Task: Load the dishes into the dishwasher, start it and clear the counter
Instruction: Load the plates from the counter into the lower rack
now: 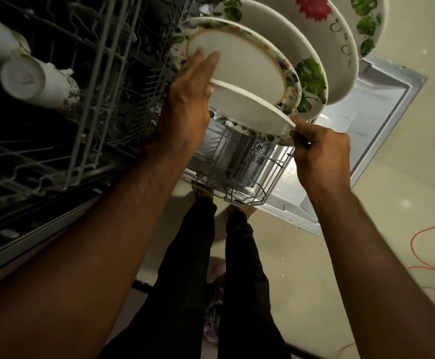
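Both hands hold one plate (250, 110) over the lower rack (242, 174) of the open dishwasher. The left hand (185, 104) grips its left edge, thumb on the near side and fingers reaching up behind the rim, where they also touch the face of the second plate (239, 66). The right hand (317, 154) pinches the plate's lower right rim between thumb and curled fingers. The plate is tilted, its floral underside toward the rack; whether it already sits between the tines cannot be told.

Just beyond the hands, the second plate stands on edge, with a leaf-patterned plate (312, 79) behind it, then a red-flower plate (335, 35) and another green-leaf dish (369, 19) farthest away, all close together in a row. Left of the left hand, the upper rack (81, 99) carries two white cups (34, 81) lying on their sides. Below the right hand the open door (366, 141) lies flat. Right of the right arm an orange cable (429, 250) trails on the floor (392, 229). Between the arms are the person's dark trousers (211, 281).
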The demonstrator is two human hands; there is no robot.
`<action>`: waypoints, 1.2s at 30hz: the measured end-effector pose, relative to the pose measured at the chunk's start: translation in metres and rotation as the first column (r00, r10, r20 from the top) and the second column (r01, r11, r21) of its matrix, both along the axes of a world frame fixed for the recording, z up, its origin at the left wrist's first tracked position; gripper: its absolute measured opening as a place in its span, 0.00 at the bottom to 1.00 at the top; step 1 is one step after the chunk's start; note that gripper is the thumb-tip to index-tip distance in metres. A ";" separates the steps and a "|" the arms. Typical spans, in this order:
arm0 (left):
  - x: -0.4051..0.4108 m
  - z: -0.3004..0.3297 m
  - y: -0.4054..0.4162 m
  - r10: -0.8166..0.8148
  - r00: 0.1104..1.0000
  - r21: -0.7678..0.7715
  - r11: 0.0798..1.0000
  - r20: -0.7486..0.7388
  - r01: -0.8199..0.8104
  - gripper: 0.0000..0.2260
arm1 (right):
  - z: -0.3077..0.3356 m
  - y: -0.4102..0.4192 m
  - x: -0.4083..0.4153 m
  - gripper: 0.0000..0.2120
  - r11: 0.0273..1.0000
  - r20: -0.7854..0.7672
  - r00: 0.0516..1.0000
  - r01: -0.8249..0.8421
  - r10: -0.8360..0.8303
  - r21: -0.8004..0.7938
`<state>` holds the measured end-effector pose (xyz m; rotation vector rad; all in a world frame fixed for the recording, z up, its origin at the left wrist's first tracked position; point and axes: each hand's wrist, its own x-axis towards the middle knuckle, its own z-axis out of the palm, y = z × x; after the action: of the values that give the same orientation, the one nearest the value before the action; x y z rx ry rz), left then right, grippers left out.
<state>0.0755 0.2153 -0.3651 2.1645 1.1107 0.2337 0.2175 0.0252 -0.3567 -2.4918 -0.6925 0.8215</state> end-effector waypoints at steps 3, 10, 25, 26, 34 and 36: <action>-0.002 0.003 -0.002 0.019 1.000 0.042 0.999 -0.012 -0.018 0.30 | 0.000 0.003 0.000 0.19 0.997 0.016 0.999 -0.042 0.043 -0.067; -0.044 0.023 -0.055 -0.077 0.995 0.021 0.997 -0.069 0.079 0.28 | 0.023 -0.010 -0.010 0.20 0.990 0.078 0.988 -0.128 0.132 -0.055; -0.135 0.218 -0.169 -0.502 0.826 -0.356 0.844 -0.256 0.402 0.27 | 0.202 -0.079 -0.123 0.29 0.896 -0.142 0.899 -0.430 0.414 -0.107; -0.134 0.232 -0.171 -0.502 0.824 -0.335 0.848 -0.264 0.410 0.27 | 0.215 -0.077 -0.124 0.29 0.878 -0.132 0.880 -0.469 0.456 -0.093; -0.119 0.314 -0.167 -0.450 0.848 -0.155 0.893 -0.281 0.422 0.30 | 0.277 -0.050 -0.104 0.30 0.791 0.003 0.791 -0.612 0.612 -0.011; -0.121 0.323 -0.166 -0.415 0.861 -0.099 0.909 -0.294 0.404 0.30 | 0.288 -0.041 -0.099 0.29 0.782 0.040 0.781 -0.624 0.623 0.002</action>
<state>-0.0457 0.0496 -0.0426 2.3978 0.7712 -0.3274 0.1183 -0.0158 -0.0690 -2.2643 -1.5852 0.9757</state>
